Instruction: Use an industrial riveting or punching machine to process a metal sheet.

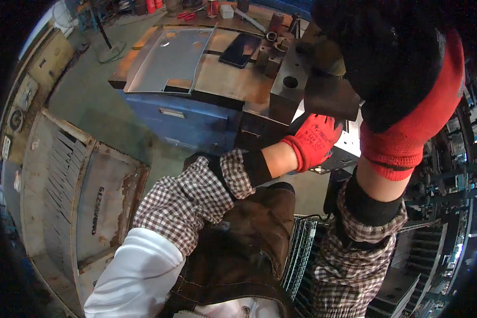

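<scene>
My left hand wears a red glove and reaches forward, its fingers closed on the edge of a bright sheet-metal part that lies at the machine's dark bed. My right hand, in a black glove with a red cuff, is raised close to the camera and fills the upper right. Its fingers curl over a dark flat metal plate that hangs just above my left hand. A grey steel block with a round hole stands right behind the plate. Whatever lies beyond my right hand is hidden.
A blue workbench ahead carries a bent grey metal sheet, a dark phone and several steel cylinders. A rusty metal bin stands at the left. Stacked metal parts sit by my brown apron.
</scene>
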Motion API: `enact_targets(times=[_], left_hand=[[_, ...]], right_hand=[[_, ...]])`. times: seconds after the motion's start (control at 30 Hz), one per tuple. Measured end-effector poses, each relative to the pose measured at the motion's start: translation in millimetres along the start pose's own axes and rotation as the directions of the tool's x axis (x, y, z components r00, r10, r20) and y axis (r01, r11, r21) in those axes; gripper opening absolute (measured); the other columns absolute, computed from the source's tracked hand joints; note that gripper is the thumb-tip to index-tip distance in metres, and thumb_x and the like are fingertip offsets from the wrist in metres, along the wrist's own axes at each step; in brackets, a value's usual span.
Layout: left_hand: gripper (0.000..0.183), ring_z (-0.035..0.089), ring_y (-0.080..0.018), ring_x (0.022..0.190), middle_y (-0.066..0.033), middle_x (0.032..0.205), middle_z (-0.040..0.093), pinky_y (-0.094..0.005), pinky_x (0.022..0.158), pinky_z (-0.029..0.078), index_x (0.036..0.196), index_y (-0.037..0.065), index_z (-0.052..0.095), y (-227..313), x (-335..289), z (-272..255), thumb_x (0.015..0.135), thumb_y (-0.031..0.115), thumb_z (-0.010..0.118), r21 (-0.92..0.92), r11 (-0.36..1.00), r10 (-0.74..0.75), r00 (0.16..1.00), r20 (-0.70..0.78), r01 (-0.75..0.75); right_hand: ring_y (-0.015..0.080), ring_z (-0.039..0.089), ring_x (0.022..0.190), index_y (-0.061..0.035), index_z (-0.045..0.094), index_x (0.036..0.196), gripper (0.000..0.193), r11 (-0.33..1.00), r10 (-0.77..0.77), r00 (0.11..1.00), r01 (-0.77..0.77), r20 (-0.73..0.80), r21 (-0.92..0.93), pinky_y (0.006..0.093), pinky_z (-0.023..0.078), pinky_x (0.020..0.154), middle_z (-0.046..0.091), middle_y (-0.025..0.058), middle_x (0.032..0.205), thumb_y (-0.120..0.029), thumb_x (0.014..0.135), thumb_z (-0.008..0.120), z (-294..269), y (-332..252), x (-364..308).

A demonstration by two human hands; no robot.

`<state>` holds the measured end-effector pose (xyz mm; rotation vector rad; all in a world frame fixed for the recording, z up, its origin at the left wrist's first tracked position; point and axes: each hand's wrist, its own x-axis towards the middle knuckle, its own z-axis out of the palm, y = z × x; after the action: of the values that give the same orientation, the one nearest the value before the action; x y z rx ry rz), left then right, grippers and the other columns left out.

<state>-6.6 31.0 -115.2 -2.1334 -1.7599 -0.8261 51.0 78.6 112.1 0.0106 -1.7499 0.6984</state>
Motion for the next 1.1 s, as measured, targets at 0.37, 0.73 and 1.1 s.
enact_targets(times=[0.37, 0.73, 1.1], left_hand=[[0.063, 0.055, -0.0358, 0.119, -0.0218, 0.124, 0.060, -0.0470, 0.101, 0.041, 0.128, 0.005, 0.061, 2.7, 8.2, -15.6, 0.082, 0.045, 0.075, 0.111, 0.994, -0.030, 0.991, 0.134, 0.015], [0.071, 0.055, -0.0368, 0.120, -0.0229, 0.127, 0.058, -0.0483, 0.101, 0.042, 0.134, 0.002, 0.058, 3.3, 9.5, -12.7, 0.081, 0.046, 0.075, 0.085, 0.996, -0.047, 0.989, 0.139, 0.035], [0.071, 0.056, -0.0364, 0.119, -0.0233, 0.127, 0.058, -0.0467, 0.097, 0.045, 0.134, 0.002, 0.059, 2.1, 9.3, -6.6, 0.080, 0.043, 0.078, 0.036, 0.998, -0.053, 0.990, 0.132, 0.049]], right_hand=[[0.0294, 0.057, 0.130, -0.0029, 0.051, 0.146, 0.054, 1.000, 0.007, 1.000, -0.007, -0.021, 0.003, 0.0403, 0.043, 0.113, 0.060, 0.0164, 0.142, -0.016, 0.094, 0.058, -2.4, 0.4, -7.2], [0.0287, 0.058, 0.130, -0.0023, 0.050, 0.147, 0.053, 1.000, 0.004, 1.000, -0.003, -0.025, 0.011, 0.0401, 0.043, 0.113, 0.060, 0.0162, 0.141, -0.018, 0.096, 0.056, -0.7, 1.5, -8.7], [0.0279, 0.058, 0.129, -0.0017, 0.049, 0.148, 0.052, 1.000, -0.014, 0.999, 0.015, -0.042, 0.022, 0.0400, 0.044, 0.113, 0.061, 0.0160, 0.141, -0.019, 0.098, 0.054, -4.5, 3.4, -16.3]])
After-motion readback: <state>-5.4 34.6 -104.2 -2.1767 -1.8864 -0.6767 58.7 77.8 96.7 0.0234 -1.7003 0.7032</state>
